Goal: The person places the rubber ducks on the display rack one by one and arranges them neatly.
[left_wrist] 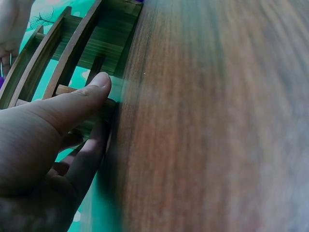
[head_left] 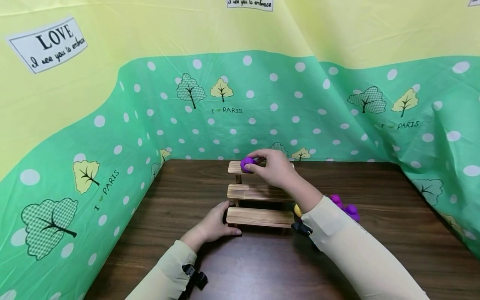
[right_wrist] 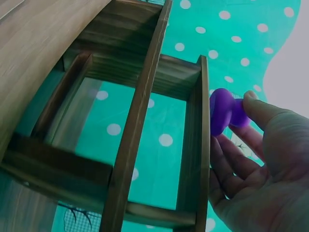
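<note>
A three-tier wooden stand (head_left: 260, 216) rises in steps in front of me. At its left side, my left hand (head_left: 214, 223) grips the lower end, with the thumb (left_wrist: 82, 104) in front and the fingers behind. My right hand (head_left: 275, 168) reaches over the stand to the top tier (head_left: 235, 167). Its thumb and fingers pinch a small, rounded purple toy (head_left: 247, 163) close over the left part of that tier. In the right wrist view the purple toy (right_wrist: 224, 112) shows two rounded parts and sits right at the top board's edge.
Right of the stand, more purple toys (head_left: 351, 211) lie on the dark wooden table (head_left: 180, 187), partly behind the right sleeve. A yellow thing (head_left: 298, 210) peeks out beside the right wrist. A green and yellow printed cloth (head_left: 262, 96) encloses the table's back and sides.
</note>
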The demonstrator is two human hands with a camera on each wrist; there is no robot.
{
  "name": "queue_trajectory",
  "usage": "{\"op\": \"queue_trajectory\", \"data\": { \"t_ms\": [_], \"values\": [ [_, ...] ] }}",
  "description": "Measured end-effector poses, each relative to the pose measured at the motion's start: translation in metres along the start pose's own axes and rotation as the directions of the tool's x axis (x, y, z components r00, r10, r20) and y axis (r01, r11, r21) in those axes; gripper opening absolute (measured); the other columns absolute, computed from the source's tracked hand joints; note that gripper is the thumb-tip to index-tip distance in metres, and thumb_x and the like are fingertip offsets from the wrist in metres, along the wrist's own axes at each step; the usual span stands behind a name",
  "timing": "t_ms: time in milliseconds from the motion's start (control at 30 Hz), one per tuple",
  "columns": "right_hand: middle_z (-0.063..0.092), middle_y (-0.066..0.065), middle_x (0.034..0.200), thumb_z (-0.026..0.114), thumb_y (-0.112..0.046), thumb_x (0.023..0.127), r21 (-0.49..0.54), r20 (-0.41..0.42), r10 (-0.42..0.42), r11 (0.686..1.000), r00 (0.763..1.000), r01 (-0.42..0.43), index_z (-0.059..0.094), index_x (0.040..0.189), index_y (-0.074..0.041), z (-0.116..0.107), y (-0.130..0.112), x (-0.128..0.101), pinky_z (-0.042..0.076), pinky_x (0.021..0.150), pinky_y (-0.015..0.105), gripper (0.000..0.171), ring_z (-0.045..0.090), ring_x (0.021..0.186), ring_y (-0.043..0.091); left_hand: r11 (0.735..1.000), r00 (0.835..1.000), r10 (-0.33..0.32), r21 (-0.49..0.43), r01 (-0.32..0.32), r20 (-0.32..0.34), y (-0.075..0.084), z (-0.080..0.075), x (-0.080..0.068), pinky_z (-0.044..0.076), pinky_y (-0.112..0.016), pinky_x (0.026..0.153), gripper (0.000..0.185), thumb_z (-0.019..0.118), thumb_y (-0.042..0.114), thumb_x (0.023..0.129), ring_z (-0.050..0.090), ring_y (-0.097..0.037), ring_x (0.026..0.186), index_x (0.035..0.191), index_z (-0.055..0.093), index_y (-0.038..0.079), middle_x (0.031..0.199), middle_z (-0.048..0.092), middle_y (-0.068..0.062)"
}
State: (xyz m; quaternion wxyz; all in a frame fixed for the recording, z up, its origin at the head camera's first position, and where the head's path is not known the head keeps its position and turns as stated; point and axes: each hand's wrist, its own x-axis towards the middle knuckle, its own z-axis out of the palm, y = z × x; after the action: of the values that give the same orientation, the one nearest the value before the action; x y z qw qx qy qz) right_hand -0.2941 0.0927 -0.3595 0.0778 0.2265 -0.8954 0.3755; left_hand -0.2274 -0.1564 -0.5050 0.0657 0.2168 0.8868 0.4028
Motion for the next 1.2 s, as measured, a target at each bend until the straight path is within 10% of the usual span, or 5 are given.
{"op": "queue_trajectory", "data": {
  "t_ms": [1200],
  "values": [
    [0.074,0.000,0.117,0.080,-0.037,0.095,0.019,0.017,0.024,1.000,1.000,-0.025,0.076,0.126,-0.019,0.018,-0.007,0.007,0.057,0.088,0.040,0.036,0.069,0.104,0.020,1.000,1.000,0.015,0.004,-0.015,-0.010,0.002,0.001,-0.001,0.049,-0.045,0.104,0.085,0.098,0.030,0.076,0.060,-0.021,0.117,0.143,0.052,0.006,0.128,0.061,-0.005]
  ]
}}
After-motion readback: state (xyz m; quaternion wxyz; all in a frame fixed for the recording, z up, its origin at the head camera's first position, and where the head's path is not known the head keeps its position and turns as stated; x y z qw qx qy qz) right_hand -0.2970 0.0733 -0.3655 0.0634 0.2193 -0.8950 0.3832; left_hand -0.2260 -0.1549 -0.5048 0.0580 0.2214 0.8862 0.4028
